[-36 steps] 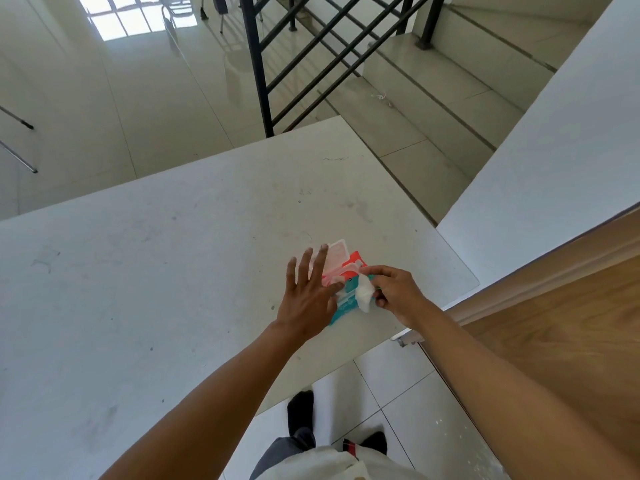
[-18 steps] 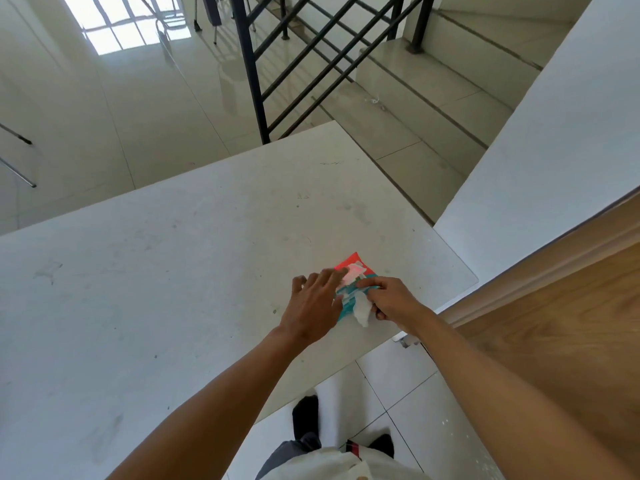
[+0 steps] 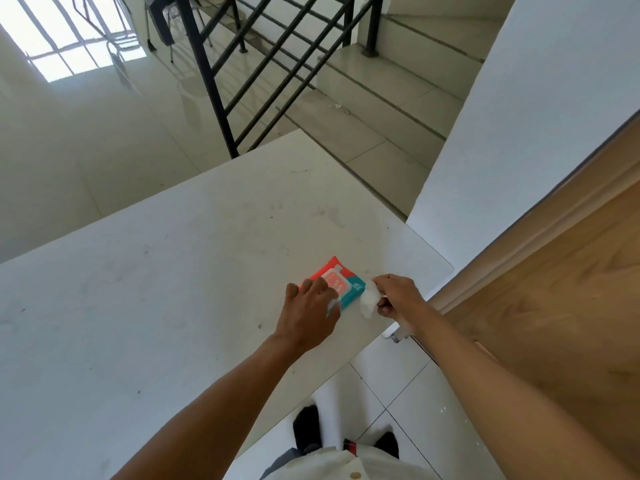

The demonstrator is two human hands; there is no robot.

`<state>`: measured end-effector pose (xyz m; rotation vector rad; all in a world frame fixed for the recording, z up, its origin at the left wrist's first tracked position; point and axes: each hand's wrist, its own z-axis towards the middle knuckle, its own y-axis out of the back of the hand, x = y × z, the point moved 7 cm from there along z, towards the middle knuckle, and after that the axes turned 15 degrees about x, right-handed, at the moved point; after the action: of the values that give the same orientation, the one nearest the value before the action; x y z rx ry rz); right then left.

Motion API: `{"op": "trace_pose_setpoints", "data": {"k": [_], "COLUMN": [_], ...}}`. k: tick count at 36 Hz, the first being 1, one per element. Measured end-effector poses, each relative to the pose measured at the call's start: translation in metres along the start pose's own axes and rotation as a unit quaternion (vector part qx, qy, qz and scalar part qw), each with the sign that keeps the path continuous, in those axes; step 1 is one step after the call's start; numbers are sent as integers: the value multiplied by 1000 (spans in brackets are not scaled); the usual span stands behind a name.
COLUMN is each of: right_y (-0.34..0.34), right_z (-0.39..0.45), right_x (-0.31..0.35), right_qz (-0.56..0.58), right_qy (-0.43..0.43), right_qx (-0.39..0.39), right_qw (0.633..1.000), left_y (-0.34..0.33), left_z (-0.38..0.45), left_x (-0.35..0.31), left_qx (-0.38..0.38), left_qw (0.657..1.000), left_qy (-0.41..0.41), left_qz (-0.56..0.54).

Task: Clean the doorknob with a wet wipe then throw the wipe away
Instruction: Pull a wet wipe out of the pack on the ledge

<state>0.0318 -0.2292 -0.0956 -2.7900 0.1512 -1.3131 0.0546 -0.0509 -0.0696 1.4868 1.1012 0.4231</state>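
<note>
Item 1. Wet wipe (image 3: 367,299): white, crumpled, pinched between thumb and fingers of my right hand (image 3: 398,295). That grip is clenched on the wipe, which hangs just off the right end of the pack, above the near right corner of the worktop (image 3: 138,289). It looks clear of the pack, though the exact gap is hard to read.

Item 2. Wet wipe pack (image 3: 337,284): flat soft pack, orange-red and teal, pale flap on top. Lies near the worktop's right edge, close to the near right corner. My left hand (image 3: 310,315) rests on its near end, fingers pressed flat; this grip is released, holding nothing, only pinning the pack down.

Item 3. Worktop: white, scuffed, otherwise bare in view.

Item 4. Wooden door (image 3: 554,306): stands at my right, just past the worktop's right edge. A small metal fitting (image 3: 394,336) shows low at the door's edge, below my right wrist; I cannot tell whether this is the doorknob.

Item 5. Black stair railing (image 3: 263,64) and tiled steps beyond the far edge. No bin in view.

Step in hand, as I judge it: fetching the wipe, all but done; cleaning not yet begun.

Next move calls for: lifting my left hand off the pack, turning right toward the door, finding the knob, and wrapping the wipe round it with a firm hold so the damp sheet does not slip.
</note>
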Motion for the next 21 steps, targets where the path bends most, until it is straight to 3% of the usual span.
{"op": "trace_pose_setpoints", "data": {"k": [2, 4, 6, 13, 18, 21], "right_y": [-1, -1, 1, 25, 46, 63], "right_z": [-4, -9, -13, -37, -67, -87], "right_x": [4, 9, 13, 25, 29, 23], "right_qz": [38, 86, 121, 220, 306, 334], "right_qy": [8, 22, 40, 117, 172, 202], "right_qx": [9, 19, 17, -49, -48, -56], "right_qw": [999, 996, 992, 967, 935, 919], "left_y": [9, 13, 15, 33, 37, 40], "left_z": [8, 18, 26, 50, 74, 81], "left_x": [-3, -15, -31, -62, -101, -133], "left_qx": [-1, 35, 78, 68, 102, 113], "left_qw": [989, 945, 911, 899, 885, 898], "left_qy": [18, 25, 13, -43, -65, -109], "left_qz": [-150, -324, -404, -430, -450, -411]}}
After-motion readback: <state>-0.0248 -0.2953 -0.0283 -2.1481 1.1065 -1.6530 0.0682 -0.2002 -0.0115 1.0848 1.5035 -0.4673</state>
